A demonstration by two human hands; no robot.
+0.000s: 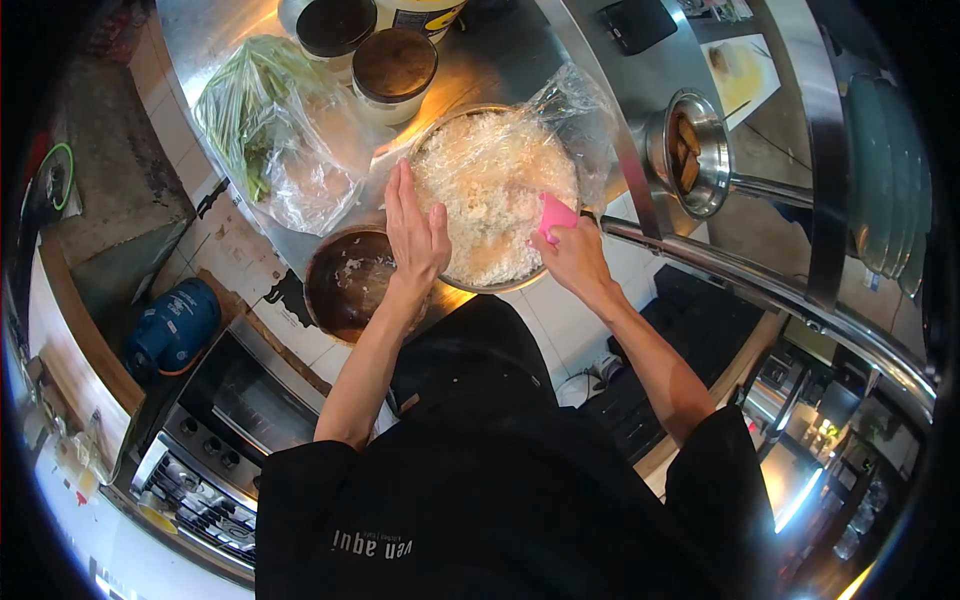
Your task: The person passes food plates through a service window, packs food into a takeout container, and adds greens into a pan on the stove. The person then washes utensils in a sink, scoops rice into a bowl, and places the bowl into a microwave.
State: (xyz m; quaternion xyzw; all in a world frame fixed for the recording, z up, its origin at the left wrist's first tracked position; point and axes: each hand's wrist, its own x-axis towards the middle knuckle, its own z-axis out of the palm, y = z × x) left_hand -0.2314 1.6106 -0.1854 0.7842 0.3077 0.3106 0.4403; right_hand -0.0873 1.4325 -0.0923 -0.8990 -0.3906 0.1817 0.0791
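Observation:
A wide round metal bowl (473,287) holds white, grainy food that looks like cooked rice (480,200). Clear plastic wrap (575,110) covers its far right part. My right hand (577,262) grips a small flat pink scraper (556,215) over the rice, near the bowl's right side. At the left rim, my left hand (416,235) is flat with fingers stretched out, holding nothing; whether it touches the rim I cannot tell. Just left of that hand stands a brown bowl (335,300) with some white grains inside, partly hidden by my forearm.
Green leafy vegetables in a clear plastic bag (250,120) lie on the steel table at left. Dark-lidded tubs (395,70) stand behind the bowl. Rightward, a metal rail (740,275) runs past a steel pan (690,150) with brown pieces. A blue gas cylinder (180,325) stands below left.

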